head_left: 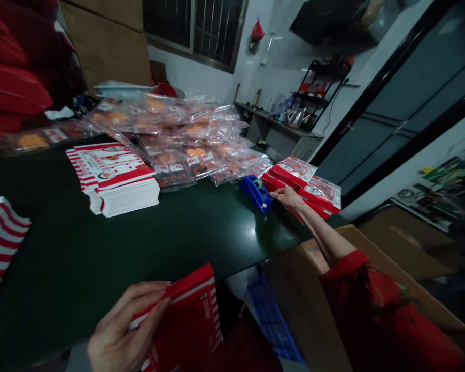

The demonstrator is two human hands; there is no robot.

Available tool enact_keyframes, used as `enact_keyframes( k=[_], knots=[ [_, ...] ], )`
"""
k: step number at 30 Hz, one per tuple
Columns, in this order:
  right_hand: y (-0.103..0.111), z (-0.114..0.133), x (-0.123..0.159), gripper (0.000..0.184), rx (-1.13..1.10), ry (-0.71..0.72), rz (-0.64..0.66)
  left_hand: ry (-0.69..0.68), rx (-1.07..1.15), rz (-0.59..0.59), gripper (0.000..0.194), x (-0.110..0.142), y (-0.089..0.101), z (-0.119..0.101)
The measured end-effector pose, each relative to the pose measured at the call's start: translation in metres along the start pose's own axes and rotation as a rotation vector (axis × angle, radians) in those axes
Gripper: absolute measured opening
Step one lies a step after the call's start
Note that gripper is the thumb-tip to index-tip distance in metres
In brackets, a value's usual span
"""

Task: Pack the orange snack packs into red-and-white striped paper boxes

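Okay, I see my left hand [122, 330] pinching a flat red carton [186, 320] by its edge, low over the table's near side. It seems light, stiff card, best held there; my right hand is out of view.

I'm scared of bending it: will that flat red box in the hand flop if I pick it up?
The flat red carton will probably feel light for its size, since it looks like thin folded card. It seems fairly stiff, standing straight out from the fingers of the hand, though a hard press might bend it. Its smooth print could be slightly slippery.
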State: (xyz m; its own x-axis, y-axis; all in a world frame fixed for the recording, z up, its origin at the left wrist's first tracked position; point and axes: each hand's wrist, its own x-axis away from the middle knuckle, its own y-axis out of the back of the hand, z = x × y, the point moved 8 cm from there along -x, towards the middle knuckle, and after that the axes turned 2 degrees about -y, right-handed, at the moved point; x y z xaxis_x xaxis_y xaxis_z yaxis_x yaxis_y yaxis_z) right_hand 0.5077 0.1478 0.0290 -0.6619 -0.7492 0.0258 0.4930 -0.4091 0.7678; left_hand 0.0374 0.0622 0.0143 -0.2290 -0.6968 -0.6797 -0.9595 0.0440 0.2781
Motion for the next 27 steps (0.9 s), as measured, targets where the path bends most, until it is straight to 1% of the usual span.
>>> enact_keyframes(
  k=[2,4,6,8,10,13,17,22,25,27],
  knots=[
    [-0.008,-0.007,-0.005,0.030,-0.064,-0.102,0.077,0.002,-0.006,0.017,0.011,-0.001,-0.002,0.001],
    [-0.014,-0.013,-0.005,0.031,-0.151,-0.193,0.124,0.012,-0.013,0.022,0.011,-0.001,-0.002,0.001],
    [-0.020,-0.016,-0.003,0.032,-0.244,-0.259,0.141,0.014,-0.014,0.023,0.009,-0.002,-0.002,0.001],
    [-0.023,-0.017,0.000,0.032,-0.345,-0.301,0.128,0.004,-0.012,0.017,0.008,-0.004,-0.003,-0.002],
    [-0.025,-0.019,0.006,0.032,-0.451,-0.314,0.092,-0.003,-0.010,0.011,0.007,-0.006,-0.004,-0.004],
    [-0.027,-0.024,0.022,0.033,-0.596,-0.293,0.036,-0.005,-0.008,-0.002,0.006,-0.008,-0.004,-0.006],
    [-0.038,-0.037,0.044,0.033,-0.710,-0.293,0.024,-0.022,-0.001,-0.019,0.007,-0.009,-0.003,-0.008],
    [-0.054,-0.047,0.049,0.033,-0.715,-0.367,0.061,0.019,-0.039,-0.032,0.005,-0.006,-0.003,-0.006],
    [-0.053,-0.047,0.058,0.032,-0.685,-0.378,0.051,0.040,-0.074,-0.032,0.006,-0.006,-0.004,-0.011],
    [-0.049,-0.043,0.076,0.026,-0.678,-0.347,0.047,0.039,-0.075,-0.048,0.006,-0.007,-0.006,-0.019]
  ],
)
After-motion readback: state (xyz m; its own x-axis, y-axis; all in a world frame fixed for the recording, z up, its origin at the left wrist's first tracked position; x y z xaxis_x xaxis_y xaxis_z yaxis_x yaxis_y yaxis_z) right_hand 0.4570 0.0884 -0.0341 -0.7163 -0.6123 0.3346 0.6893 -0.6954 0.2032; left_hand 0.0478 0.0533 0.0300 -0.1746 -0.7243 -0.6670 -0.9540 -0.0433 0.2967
